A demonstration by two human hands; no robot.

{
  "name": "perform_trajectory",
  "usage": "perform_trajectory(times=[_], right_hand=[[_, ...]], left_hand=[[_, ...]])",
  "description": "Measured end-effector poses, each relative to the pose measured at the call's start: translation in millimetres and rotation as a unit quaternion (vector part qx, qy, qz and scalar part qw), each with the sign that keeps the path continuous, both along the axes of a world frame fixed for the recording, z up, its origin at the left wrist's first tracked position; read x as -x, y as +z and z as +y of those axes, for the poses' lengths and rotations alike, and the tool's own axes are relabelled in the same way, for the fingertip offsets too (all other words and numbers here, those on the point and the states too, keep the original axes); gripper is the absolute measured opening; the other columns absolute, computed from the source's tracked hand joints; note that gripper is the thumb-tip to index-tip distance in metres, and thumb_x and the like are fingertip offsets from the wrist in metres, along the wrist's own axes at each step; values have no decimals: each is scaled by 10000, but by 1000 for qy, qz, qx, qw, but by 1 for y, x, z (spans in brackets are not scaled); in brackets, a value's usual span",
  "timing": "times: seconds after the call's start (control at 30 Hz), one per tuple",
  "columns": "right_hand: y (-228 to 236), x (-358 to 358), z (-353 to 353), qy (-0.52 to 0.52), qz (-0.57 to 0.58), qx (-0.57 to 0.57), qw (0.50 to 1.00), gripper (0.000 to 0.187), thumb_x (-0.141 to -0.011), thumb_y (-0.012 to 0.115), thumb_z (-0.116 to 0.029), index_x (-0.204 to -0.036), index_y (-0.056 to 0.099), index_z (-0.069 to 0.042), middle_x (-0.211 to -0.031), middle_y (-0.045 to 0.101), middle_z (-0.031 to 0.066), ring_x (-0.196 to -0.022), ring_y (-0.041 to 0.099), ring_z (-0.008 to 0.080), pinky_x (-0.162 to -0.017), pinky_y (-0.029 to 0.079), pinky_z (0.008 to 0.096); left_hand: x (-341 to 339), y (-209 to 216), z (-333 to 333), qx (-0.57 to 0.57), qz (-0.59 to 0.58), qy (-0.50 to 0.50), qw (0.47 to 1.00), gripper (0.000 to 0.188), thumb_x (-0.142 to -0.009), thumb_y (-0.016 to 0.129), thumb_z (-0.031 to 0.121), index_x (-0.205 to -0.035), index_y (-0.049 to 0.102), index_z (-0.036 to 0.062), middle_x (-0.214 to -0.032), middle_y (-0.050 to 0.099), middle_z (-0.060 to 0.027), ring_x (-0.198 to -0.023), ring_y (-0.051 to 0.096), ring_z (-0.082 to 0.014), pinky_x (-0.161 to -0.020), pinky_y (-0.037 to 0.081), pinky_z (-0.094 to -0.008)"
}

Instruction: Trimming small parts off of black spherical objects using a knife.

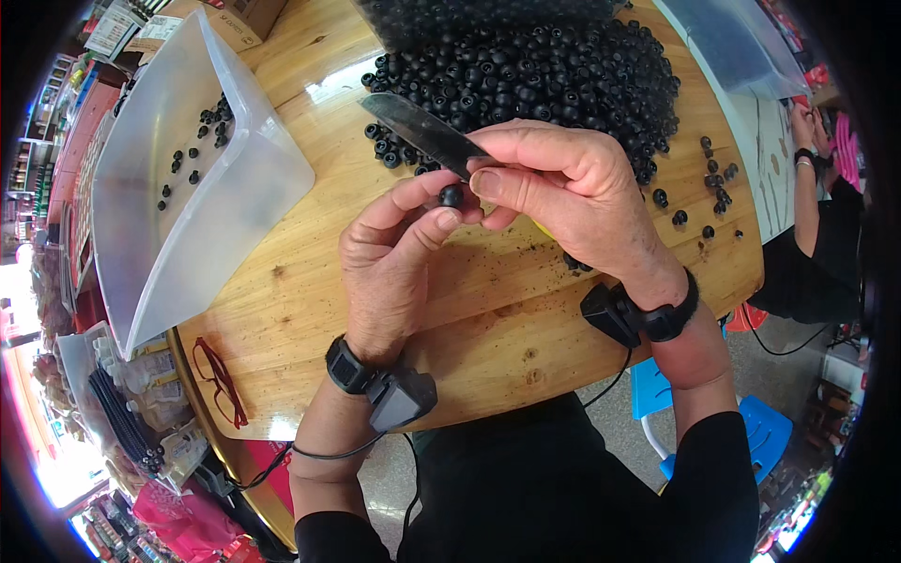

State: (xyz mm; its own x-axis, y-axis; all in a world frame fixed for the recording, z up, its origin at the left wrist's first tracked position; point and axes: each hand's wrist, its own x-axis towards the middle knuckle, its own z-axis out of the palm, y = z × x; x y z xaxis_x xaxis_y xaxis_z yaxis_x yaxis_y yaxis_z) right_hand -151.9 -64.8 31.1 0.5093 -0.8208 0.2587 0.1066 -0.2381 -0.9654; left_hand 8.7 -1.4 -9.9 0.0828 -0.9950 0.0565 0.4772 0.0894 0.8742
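Observation:
My left hand [389, 263] pinches one small black bead [451, 196] between thumb and forefinger above the wooden table [310, 310]. My right hand [563, 192] grips a dark knife [422, 131], its blade pointing up and to the left, with the edge resting right by the bead. A large heap of black beads [535, 70] lies on the table just beyond both hands. Both wrists wear black bands with small devices and cables.
A clear plastic scoop tray [178, 188] holding several beads stands at the left. Red-framed glasses [221, 380] lie near the table's front edge. Loose beads [713, 178] are scattered at the right. Another person's arm [805, 188] shows at the far right, and a blue stool [751, 432] below.

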Motion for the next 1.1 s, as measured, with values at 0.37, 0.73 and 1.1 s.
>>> perform_trajectory(times=[0.37,0.73,1.1], right_hand=[[-8,-4,1,-20,49,162,985,161,-814,657,-28,-971,673,5,-985,670,120,-833,669,188,-697,541,245],[-4,-6,2,-16,34,58,998,123,-813,635,7,-930,667,24,-764,647,69,-671,644,121,-573,507,211],[0,1,-4,-6,43,30,999,138,-815,655,-26,-948,679,1,-815,680,72,-704,648,119,-611,509,212]], left_hand=[[1,-3,0,1,-13,31,999,232,-841,598,-57,-1067,626,-18,-968,665,-85,-851,633,-147,-815,514,-271],[2,-1,0,23,-16,8,1000,188,-846,592,-57,-1028,629,-27,-931,668,-81,-823,645,-157,-773,524,-267],[1,-3,0,37,-20,-5,999,259,-832,596,-82,-1083,627,-22,-986,637,-97,-853,634,-162,-789,529,-268]])
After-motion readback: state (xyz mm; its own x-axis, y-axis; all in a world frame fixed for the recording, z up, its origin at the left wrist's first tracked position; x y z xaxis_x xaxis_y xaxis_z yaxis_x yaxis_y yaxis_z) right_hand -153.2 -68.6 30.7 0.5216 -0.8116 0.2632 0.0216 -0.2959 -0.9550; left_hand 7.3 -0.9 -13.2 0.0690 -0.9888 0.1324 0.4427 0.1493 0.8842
